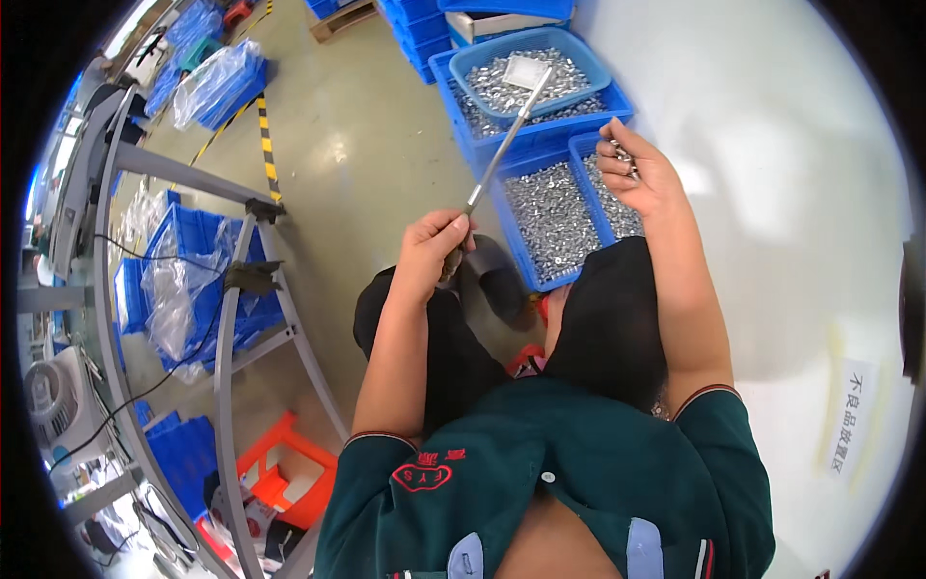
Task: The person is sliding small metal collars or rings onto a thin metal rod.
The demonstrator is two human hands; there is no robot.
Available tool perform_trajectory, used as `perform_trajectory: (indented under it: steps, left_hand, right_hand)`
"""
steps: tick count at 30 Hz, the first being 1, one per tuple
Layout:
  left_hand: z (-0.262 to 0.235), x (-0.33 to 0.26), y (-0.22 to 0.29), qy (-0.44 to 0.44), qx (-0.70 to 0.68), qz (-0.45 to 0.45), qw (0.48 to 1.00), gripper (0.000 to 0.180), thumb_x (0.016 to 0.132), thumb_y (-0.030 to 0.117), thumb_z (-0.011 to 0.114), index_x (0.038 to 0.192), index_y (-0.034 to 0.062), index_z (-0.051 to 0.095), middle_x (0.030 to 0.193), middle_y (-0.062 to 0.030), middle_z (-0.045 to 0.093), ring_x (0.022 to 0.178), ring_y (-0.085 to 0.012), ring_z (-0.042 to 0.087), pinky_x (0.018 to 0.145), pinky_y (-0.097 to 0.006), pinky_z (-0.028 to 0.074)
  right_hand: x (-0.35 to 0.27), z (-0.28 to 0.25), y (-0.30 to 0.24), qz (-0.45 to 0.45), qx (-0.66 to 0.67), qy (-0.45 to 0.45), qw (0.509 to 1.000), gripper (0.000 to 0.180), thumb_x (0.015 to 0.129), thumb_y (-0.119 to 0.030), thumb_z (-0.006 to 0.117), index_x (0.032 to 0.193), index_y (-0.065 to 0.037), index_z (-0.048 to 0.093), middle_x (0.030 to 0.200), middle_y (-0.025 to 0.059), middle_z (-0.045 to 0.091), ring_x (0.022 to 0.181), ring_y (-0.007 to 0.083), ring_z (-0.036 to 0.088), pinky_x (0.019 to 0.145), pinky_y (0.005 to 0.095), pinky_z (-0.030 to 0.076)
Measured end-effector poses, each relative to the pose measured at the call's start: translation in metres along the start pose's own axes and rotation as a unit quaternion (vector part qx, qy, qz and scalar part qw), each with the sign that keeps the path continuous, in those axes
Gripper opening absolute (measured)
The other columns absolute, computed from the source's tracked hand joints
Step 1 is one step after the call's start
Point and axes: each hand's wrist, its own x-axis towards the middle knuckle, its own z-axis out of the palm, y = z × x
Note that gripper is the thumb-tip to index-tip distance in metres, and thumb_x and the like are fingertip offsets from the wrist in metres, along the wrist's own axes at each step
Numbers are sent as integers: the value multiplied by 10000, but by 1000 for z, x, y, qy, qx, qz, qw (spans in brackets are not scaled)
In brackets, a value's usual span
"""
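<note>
My left hand (437,249) is closed around the lower end of a long thin metal rod (503,147), which slants up and away to the right. The rod's far tip reaches over a light-blue tub (600,66) of small shiny metal parts, where a white square piece (525,72) lies on top. Curled fingers of my right hand (648,181) hold several small silvery metal parts (627,160); their exact kind is too small to tell. Below the hands, a blue bin (516,243) is filled with loose small metal parts (555,214). A second blue bin (589,193) beside it, partly behind my right hand, holds more.
A white wall (772,145) with a paper sign (853,417) rises on the right. At left stand a grey metal frame (224,333), blue crates (183,236) with plastic sheeting and an orange stool (289,473). Stacked blue crates (415,34) are farther off.
</note>
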Motion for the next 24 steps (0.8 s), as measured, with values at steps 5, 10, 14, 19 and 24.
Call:
perform_trajectory:
  steps: [5,10,14,19,24]
  left_hand:
    - [-16,-22,2,31,-32,-19,999,192,854,192,550,872,12,615,685,-14,572,623,-72,481,574,-202,365]
    - [-30,-48,-1,93,-15,-19,995,170,858,164,538,872,12,611,670,-19,567,492,-42,425,442,-181,321]
    - [-34,-57,-3,109,-25,-30,993,171,861,155,528,880,4,606,672,-22,560,492,-42,426,436,-179,317]
    - [-32,-62,2,108,1,-57,992,161,857,137,537,895,-3,607,684,-12,557,537,-40,429,487,-174,325]
    - [-32,-61,3,52,26,-50,997,163,861,123,537,881,-28,596,759,-29,585,669,-74,485,614,-215,382]
  right_hand:
    - [2,0,2,39,9,-81,996,317,883,-307,512,906,7,547,749,85,505,482,65,393,331,153,281]
    - [-5,8,7,34,-46,-107,993,253,871,-196,523,967,36,542,801,72,533,506,42,400,344,138,289]
    - [-18,14,11,44,-108,-82,990,242,898,-120,473,1064,55,476,820,61,447,536,35,381,361,128,311]
    - [-21,8,7,17,-105,-119,987,195,939,-147,411,1011,32,442,714,24,404,492,34,336,371,138,301]
    - [-32,48,36,-50,-92,-28,994,235,938,-94,374,1106,69,397,785,55,381,538,48,342,395,151,310]
